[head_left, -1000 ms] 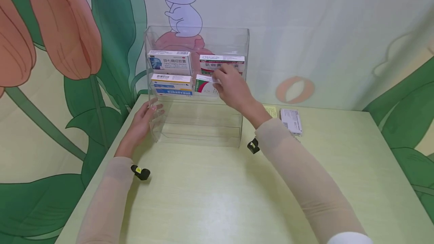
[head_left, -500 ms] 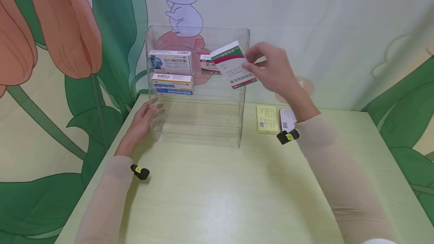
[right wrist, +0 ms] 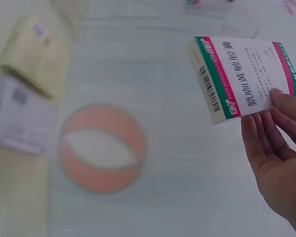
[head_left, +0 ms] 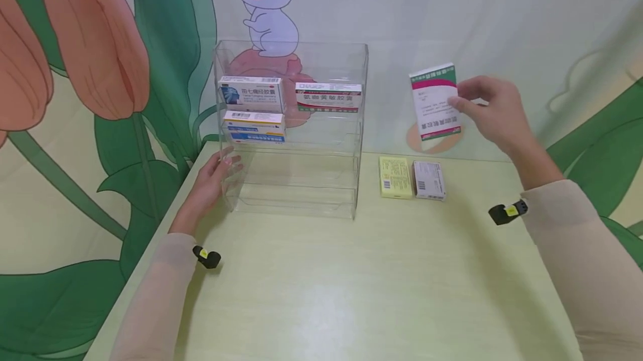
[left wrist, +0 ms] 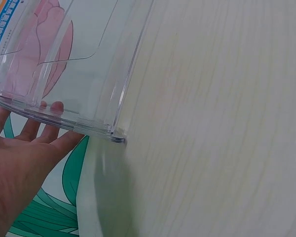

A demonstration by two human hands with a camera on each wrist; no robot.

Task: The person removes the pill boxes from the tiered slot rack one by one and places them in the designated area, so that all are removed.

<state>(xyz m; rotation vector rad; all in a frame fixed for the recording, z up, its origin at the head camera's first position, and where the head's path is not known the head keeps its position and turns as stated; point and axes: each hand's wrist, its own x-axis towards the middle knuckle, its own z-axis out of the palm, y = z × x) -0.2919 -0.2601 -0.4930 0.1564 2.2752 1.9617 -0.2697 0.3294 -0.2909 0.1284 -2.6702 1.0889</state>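
Observation:
My right hand [head_left: 494, 107] pinches a white medicine box [head_left: 436, 105] with green and magenta bands, thumb on its face. The box is in the air, right of a clear acrylic rack [head_left: 296, 179]. In the right wrist view a barcode shows on the medicine box's [right wrist: 251, 74] side, and fingers support it from below. My left hand [head_left: 211, 174] rests against the rack's left side. Seen from the left wrist, the fingers of the left hand [left wrist: 24, 168] are fairly straight and touch the outside of the clear panel [left wrist: 84, 49].
In the rack stand a white-blue box [head_left: 252, 95], a yellow-blue box [head_left: 254, 126] and a red-green box [head_left: 329, 97]. A yellow box [head_left: 395, 178] and a grey-white box [head_left: 429, 180] lie on the table [head_left: 321, 283], right of the rack. A printed curtain [head_left: 477, 26] hangs behind.
My right hand has taken the white medicine box out of the rack's second tier and carried it up and to the right. The left hand stays at the rack's side.

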